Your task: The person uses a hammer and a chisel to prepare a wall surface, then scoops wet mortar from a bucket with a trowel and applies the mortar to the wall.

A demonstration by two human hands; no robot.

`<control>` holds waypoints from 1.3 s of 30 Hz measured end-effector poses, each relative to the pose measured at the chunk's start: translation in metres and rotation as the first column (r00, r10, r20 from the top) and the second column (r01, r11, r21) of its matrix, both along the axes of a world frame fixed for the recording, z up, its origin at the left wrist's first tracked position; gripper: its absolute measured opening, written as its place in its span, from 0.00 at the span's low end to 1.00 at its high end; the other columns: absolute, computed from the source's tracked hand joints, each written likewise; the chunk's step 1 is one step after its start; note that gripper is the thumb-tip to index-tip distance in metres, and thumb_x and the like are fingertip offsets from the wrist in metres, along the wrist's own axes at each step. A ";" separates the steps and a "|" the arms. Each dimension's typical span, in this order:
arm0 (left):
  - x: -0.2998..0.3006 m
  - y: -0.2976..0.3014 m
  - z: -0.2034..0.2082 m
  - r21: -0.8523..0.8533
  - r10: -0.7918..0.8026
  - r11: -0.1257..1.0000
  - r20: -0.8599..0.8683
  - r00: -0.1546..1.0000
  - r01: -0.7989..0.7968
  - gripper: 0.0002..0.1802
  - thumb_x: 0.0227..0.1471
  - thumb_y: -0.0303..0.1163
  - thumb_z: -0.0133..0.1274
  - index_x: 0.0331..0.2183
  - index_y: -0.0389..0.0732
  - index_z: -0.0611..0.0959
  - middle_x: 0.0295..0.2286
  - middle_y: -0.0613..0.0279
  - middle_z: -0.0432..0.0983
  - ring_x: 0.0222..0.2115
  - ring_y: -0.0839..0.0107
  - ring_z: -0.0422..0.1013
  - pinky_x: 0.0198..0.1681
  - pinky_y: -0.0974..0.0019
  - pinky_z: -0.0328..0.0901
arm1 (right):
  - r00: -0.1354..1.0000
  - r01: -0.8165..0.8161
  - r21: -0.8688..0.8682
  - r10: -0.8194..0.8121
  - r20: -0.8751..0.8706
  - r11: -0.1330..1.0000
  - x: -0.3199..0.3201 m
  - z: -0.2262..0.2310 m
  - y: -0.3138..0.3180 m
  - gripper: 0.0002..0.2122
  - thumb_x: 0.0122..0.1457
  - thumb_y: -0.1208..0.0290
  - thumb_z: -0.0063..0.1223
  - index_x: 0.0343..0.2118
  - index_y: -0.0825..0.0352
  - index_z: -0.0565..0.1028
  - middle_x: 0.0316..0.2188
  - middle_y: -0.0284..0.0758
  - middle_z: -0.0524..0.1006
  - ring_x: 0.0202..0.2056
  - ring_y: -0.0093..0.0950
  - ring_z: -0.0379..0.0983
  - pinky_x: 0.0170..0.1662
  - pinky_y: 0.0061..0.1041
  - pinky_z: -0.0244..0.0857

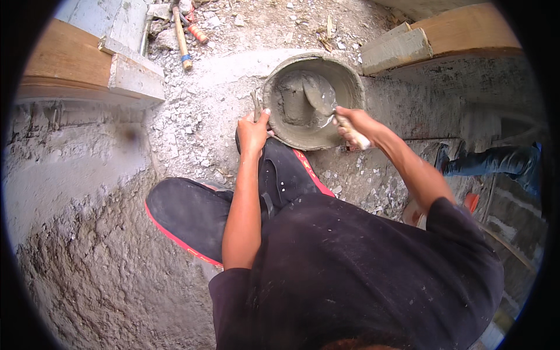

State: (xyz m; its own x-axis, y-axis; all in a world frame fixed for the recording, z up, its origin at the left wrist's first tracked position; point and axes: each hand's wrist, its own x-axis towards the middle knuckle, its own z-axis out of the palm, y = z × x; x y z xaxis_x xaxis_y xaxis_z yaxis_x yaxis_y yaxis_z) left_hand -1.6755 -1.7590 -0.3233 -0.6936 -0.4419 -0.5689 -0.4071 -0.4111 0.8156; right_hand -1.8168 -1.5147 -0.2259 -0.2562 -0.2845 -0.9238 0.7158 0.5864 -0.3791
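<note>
Gripping the handle of a trowel, the right hand is closing its fingers round the pale grip at the right rim of a pan. That trowel's blade is lying inside the pan, coated grey and pressing into the mortar heaped on the pan's floor. Across from it, the left hand is clasping the pan's near-left rim, thumb over the edge and fingers curled below, holding it steady. Both forearms are reaching out from a dark, dust-speckled shirt at the bottom of the view.

This pan is sitting on rough concrete ground, just beyond a black shoe with red trim, whose toe is touching or nearly touching its near side. A second such shoe is standing to the left, well apart from the pan. Rubble is lying scattered left of the pan. Farther off, a hammer with a wooden handle is resting among stones at the top, near a concrete block. Another block is lying just right of the pan, against a wooden board. At the far right, another person's leg in jeans is showing.
</note>
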 end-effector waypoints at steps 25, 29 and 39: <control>-0.003 0.008 0.004 -0.183 0.024 0.983 0.009 1.000 -0.022 0.14 0.57 0.35 0.57 0.35 0.31 0.84 0.24 0.61 0.79 0.21 0.75 0.74 0.21 0.70 0.70 | -0.284 -0.679 0.726 0.872 -0.399 0.111 -0.013 -0.031 -0.003 0.13 0.58 0.65 0.53 0.32 0.72 0.79 0.31 0.50 0.80 0.35 0.45 0.80 0.38 0.39 0.74; -0.002 0.008 0.009 -0.317 -0.038 0.947 0.036 0.999 0.047 0.16 0.55 0.37 0.58 0.33 0.31 0.84 0.20 0.61 0.77 0.17 0.75 0.72 0.20 0.69 0.69 | -0.046 -0.795 0.529 0.839 -0.542 0.298 -0.011 -0.035 -0.001 0.17 0.59 0.60 0.55 0.31 0.75 0.77 0.29 0.46 0.81 0.30 0.41 0.80 0.35 0.40 0.72; 0.001 -0.001 0.002 -0.182 -0.033 0.983 0.049 0.998 0.041 0.17 0.56 0.37 0.58 0.38 0.30 0.83 0.24 0.58 0.78 0.24 0.73 0.75 0.24 0.67 0.72 | 0.885 0.406 -0.339 -0.272 0.379 0.848 0.048 -0.026 -0.005 0.20 0.67 0.47 0.39 0.36 0.63 0.69 0.18 0.26 0.64 0.13 0.18 0.58 0.13 0.19 0.54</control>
